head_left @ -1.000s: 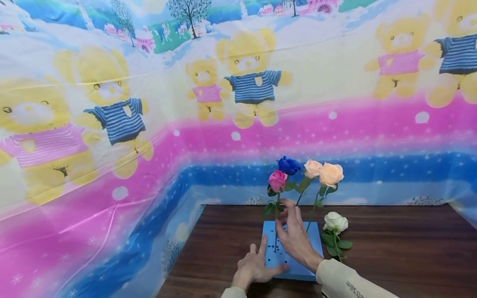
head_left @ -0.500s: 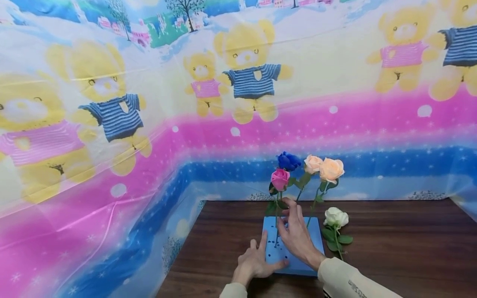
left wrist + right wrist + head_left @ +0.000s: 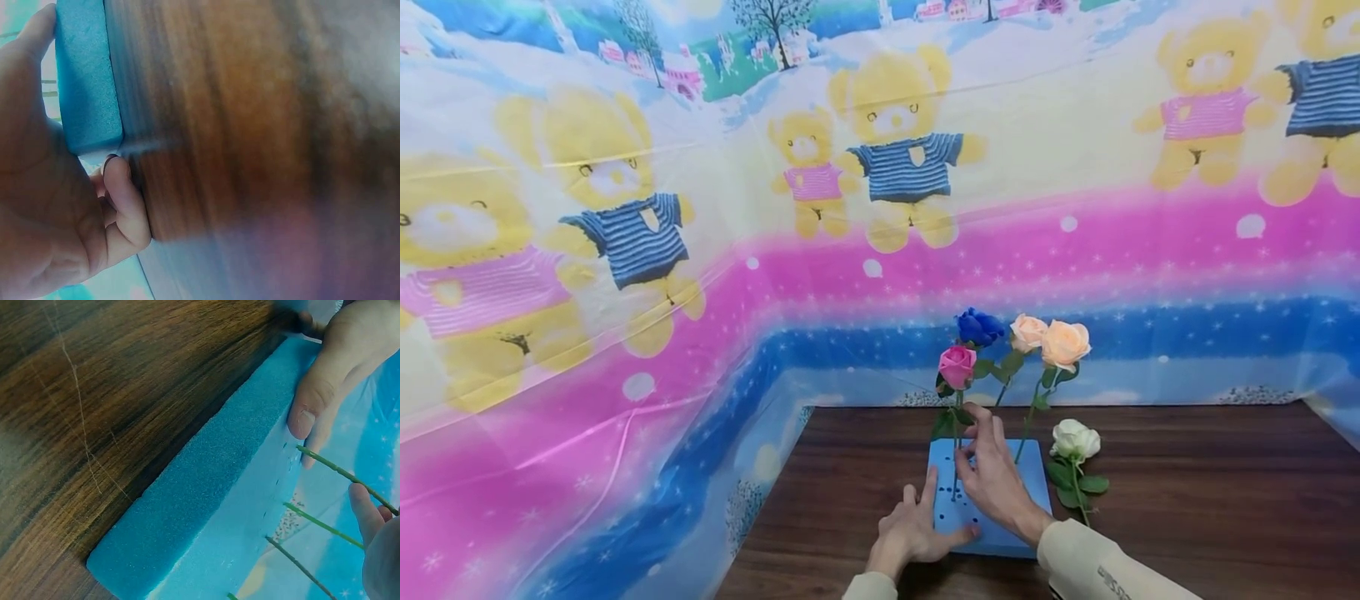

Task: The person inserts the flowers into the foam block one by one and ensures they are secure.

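Note:
My right hand (image 3: 996, 479) pinches the stem of an upright pink rose (image 3: 957, 367), whose lower end meets the light blue foam block (image 3: 1033, 475). That thin green stem (image 3: 331, 467) also shows in the right wrist view, close to my fingertips. My left hand (image 3: 910, 533) rests at the block's near left corner, thumb laid over the top and index finger straight along the side. A blue rose (image 3: 979, 327) and two peach roses (image 3: 1065, 344) stand behind, their stems partly hidden by my right hand. Several small dark holes dot the block's top.
A white rose (image 3: 1076, 442) with green leaves lies on the dark wooden table (image 3: 1210, 492), right of the block. A printed cloth (image 3: 1037, 175) with teddy bears hangs behind the table and along its left side.
The pink rose has tipped slightly right and then back left, with my right hand on its stem. My left hand keeps its place on the block. The view shifts a little.

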### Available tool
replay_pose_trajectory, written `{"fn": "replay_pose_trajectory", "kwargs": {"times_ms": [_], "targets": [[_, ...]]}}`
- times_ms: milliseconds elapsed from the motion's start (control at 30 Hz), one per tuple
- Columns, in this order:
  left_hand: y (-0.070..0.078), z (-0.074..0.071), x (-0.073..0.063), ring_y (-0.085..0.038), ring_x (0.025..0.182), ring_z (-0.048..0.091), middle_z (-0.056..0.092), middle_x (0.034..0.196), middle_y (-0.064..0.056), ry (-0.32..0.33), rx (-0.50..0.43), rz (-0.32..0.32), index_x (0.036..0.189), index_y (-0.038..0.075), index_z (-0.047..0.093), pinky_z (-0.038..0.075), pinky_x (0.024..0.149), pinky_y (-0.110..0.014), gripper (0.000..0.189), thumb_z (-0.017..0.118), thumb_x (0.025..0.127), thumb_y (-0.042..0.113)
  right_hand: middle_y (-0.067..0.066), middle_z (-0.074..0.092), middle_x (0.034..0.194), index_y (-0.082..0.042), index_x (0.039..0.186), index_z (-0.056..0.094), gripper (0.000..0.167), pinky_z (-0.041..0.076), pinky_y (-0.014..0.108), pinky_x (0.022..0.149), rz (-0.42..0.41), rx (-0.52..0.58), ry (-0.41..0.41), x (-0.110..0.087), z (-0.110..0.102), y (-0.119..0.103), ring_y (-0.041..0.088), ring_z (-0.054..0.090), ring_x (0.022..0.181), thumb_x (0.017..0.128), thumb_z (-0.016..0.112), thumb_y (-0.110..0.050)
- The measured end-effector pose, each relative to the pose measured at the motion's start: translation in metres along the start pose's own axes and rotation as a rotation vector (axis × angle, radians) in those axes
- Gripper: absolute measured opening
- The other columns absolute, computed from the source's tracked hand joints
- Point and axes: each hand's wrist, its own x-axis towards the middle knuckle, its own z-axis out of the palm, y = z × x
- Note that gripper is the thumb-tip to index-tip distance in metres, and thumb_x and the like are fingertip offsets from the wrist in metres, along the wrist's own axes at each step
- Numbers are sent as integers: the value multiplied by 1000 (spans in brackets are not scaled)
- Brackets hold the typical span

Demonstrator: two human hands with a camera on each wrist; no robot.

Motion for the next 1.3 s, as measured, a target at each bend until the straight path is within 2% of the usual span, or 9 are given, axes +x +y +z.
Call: {"fn": "replay_pose_trajectory", "kwargs": {"times_ms": [133,267,533,667,767,867,1100,1200,1300], "targets": [[1,-1,0,-42,111,71,50,157,-24,4,5,3,181,30,16,56,86,-64,122,62,88,95,19,53,126,-23,168,24,78,58,29,72,0,-18,-1,2,-1,1,17,71,95,108,70,-1],[1,-1,0,-40,107,72,50,157,-24,3,1,3,181,30,16,56,83,-62,122,62,88,94,18,53,126,-20,167,24,79,57,30,73,14,-14,-1,2,-2,4,16,69,93,107,71,-2],[1,3,-2,-43,114,71,50,158,-23,-22,-20,-7,181,31,17,55,86,-65,121,64,89,93,17,54,132,-21,167,24,86,58,30,76,76,7,-30,-5,-4,4,12,70,94,104,80,-6],[1,3,-1,-44,116,71,49,160,-23,-25,-23,-8,181,31,16,55,87,-66,121,64,89,93,16,52,130,-13,150,38,64,58,30,73,125,26,-47,-7,-8,4,13,71,93,104,82,-13],[1,2,-1,-45,115,71,48,160,-24,-19,-22,-7,181,31,16,55,88,-67,122,64,88,94,15,51,129,-13,133,42,51,59,30,71,157,25,-50,-8,-10,5,14,72,94,103,83,-17],[1,1,0,-44,112,71,49,159,-25,-14,-18,-5,181,30,17,55,88,-66,123,64,87,94,16,51,130,-14,135,42,53,59,29,72,163,10,-48,-9,-12,8,15,73,95,103,84,-18],[0,1,1,-37,97,71,48,160,-24,-11,-6,1,181,31,15,55,78,-58,124,61,87,97,20,50,137,-15,156,34,72,58,27,71,158,57,-64,-11,-18,13,17,74,99,103,83,-13],[-2,2,1,-35,92,70,46,162,-24,-10,-4,3,181,31,14,54,74,-54,124,61,87,97,21,50,137,-16,160,33,76,59,27,71,164,82,-73,-12,-21,14,18,75,100,103,82,-10],[-1,1,1,-34,93,71,47,163,-24,-7,-2,5,181,30,15,54,74,-54,124,61,87,96,20,49,138,-18,161,33,76,59,27,72,169,79,-75,-14,-24,15,17,75,101,103,82,-10]]}}
